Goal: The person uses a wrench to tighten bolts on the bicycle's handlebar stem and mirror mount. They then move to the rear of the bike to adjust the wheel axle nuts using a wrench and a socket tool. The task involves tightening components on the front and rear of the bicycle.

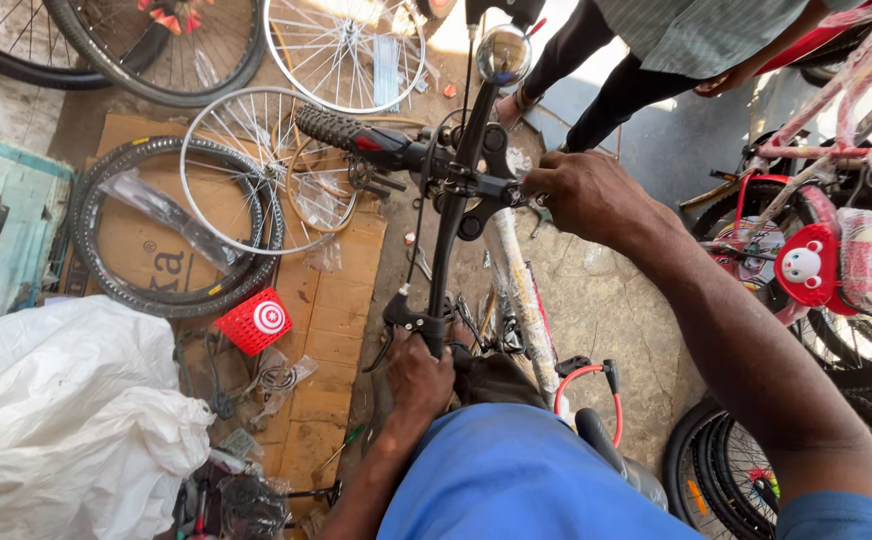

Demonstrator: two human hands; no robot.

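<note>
While your left hand (419, 378) wraps tight round the near end of the black handlebar (453, 205), fingers fully curled on the grip w/ the brake lever just beside it, your right hand (576, 195) sits at the stem clamp (491, 185) in the middle of the bar. Rt fingers are bunched closed on sth small at the clamp; can't tell what, it's hidden under the knuckles. Bar runs away from you, tilted, from the near grip up to the far knobbly grip (334, 128), which points left. Chrome bell (503, 53) stands above the stem, approx. upright. Bike frame tube (521, 300), wrapped in clear plastic, drops from the stem toward your lap; blue cloth (516, 480) covers your knee at bottom centre.

Left of the bar, on flattened cardboard (326, 320): a bare spoked rim (261, 170) overlapping a black tyre (156, 225), plus a small red basket (256, 320) just beside the tyre's lower edge. Big white plastic bag (66, 420) fills the bottom-left corner. More wheels along the top edge. Rt side: kids' bikes in pink wrap, one w/ a red bear-face bell (806, 265). Red cable lock (586, 385) lies near your rt knee. Another person's legs (596, 70) stand at top, well apart from your hands.
</note>
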